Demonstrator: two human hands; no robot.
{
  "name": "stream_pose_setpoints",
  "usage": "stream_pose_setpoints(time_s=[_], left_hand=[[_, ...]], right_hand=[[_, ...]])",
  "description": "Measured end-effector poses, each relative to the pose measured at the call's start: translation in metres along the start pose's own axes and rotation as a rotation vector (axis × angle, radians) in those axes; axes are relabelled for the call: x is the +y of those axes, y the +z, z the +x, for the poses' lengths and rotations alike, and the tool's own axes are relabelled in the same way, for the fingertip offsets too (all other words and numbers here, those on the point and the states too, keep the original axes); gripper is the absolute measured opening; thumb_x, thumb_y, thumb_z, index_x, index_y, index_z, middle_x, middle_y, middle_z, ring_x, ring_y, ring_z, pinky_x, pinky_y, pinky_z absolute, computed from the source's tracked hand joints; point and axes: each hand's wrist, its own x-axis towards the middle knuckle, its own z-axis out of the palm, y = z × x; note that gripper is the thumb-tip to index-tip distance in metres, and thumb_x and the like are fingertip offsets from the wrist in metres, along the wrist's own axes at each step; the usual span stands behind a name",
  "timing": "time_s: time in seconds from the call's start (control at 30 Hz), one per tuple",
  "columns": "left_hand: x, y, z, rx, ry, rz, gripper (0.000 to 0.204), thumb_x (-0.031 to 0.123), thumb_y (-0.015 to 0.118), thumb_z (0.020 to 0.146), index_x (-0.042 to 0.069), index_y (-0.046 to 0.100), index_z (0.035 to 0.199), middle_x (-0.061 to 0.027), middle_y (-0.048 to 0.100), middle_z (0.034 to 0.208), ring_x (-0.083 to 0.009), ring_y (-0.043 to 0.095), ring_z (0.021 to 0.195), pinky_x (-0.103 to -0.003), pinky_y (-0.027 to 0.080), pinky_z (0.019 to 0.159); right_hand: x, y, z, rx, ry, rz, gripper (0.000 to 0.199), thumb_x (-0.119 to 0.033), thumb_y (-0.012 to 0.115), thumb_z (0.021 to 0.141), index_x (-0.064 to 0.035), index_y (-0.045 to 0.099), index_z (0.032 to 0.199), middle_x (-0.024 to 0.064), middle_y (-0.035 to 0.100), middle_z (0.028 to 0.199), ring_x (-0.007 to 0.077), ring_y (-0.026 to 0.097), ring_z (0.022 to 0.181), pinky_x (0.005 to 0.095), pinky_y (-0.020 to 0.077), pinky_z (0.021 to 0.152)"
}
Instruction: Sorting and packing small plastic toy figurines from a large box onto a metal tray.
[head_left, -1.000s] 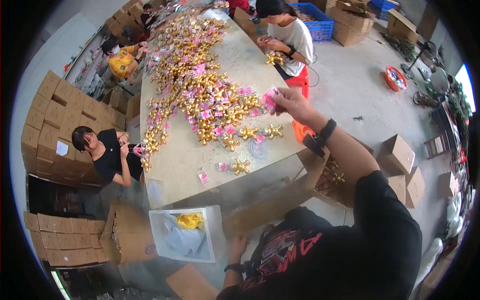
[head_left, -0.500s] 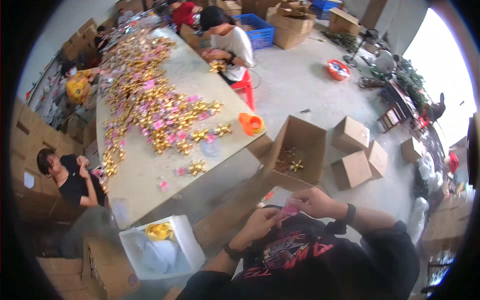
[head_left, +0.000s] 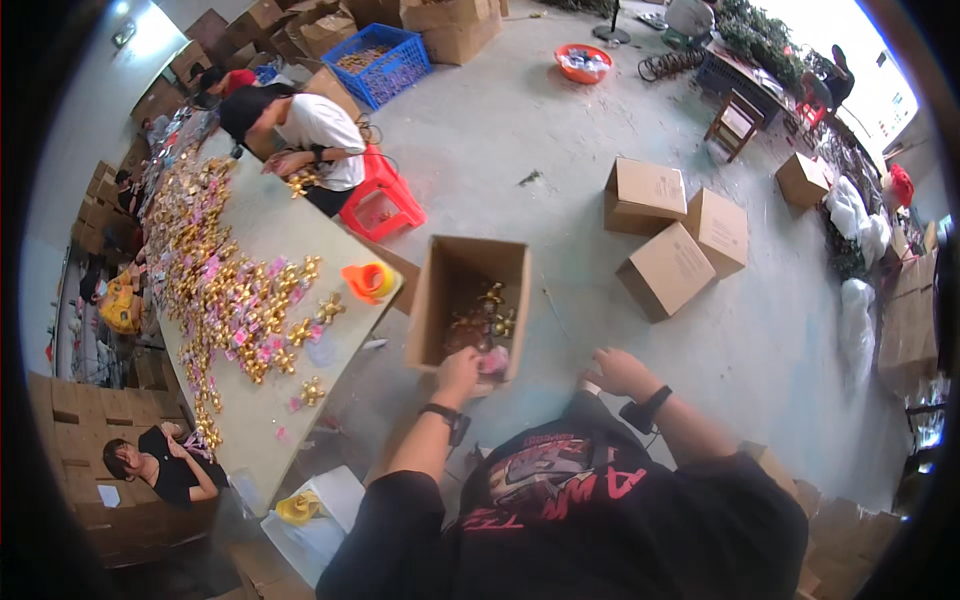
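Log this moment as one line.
left hand: holds pink bow over open box | right hand: free | gold bows inside

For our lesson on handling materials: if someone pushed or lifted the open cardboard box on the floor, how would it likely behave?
The open cardboard box probably slides easily on the smooth floor, since only a few gold bows lie inside. It looks light for its size. Its thin walls may flex where the left hand grips the rim.
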Motion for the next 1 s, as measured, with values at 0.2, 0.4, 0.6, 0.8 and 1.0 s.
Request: stream_pose_setpoints(time_s=[0.2,0.4,0.6,0.8,1.0], left_hand=[[-0.027,0.031,0.005,0.022,-0.241,0.14,0.021,0.03,0.058,0.093,0.012,0.068,0.097,-0.0186,0.069,0.092,-0.0421,0.064,0.09,-0.051,0.05,0.074],[-0.038,0.062,-0.019,0.275,-0.632,0.116,0.019,0.02,0.057,0.091,0.005,0.068,0.097,-0.0222,0.068,0.094,-0.0429,0.064,0.092,-0.048,0.051,0.078],[-0.02,0.063,-0.016,0.106,-0.8,0.076,0.03,0.026,0.058,0.087,-0.003,0.069,0.089,-0.025,0.068,0.09,-0.0446,0.065,0.088,-0.049,0.05,0.077],[-0.067,0.007,0.082,-0.485,-0.276,0.727,0.03,0.031,0.062,0.082,0.005,0.073,0.074,-0.018,0.07,0.076,-0.0324,0.07,0.075,-0.045,0.054,0.067],[-0.088,-0.147,0.252,-0.318,-0.902,0.599,0.027,0.027,0.068,0.073,0.007,0.075,0.09,-0.0179,0.071,0.095,-0.0328,0.07,0.091,-0.043,0.055,0.078]], right_hand=[[0.16,-0.04,-0.018,-0.328,0.238,-0.126,0.055,-0.047,0.065,0.086,0.0019,0.065,0.113,0.0242,0.067,0.108,0.0408,0.063,0.101,0.0456,0.05,0.088],[0.204,-0.113,0.057,-0.299,0.16,-0.008,0.052,-0.045,0.065,0.085,0.0022,0.065,0.107,0.0256,0.067,0.104,0.0413,0.063,0.101,0.0469,0.0505,0.087],[0.228,-0.194,0.237,-0.267,0.082,-0.143,0.046,-0.039,0.065,0.084,0.003,0.065,0.104,0.0242,0.068,0.1,0.0412,0.064,0.097,0.0466,0.0512,0.086],[0.266,-0.274,0.364,0.1,0.098,0.162,0.041,-0.037,0.062,0.087,0.0024,0.064,0.098,0.0238,0.069,0.093,0.0418,0.066,0.09,0.046,0.0531,0.078],[0.353,-0.316,0.398,-0.223,0.278,-0.06,0.05,-0.043,0.069,0.081,0.0021,0.07,0.103,0.0246,0.069,0.101,0.0393,0.066,0.098,0.0462,0.0523,0.087]])
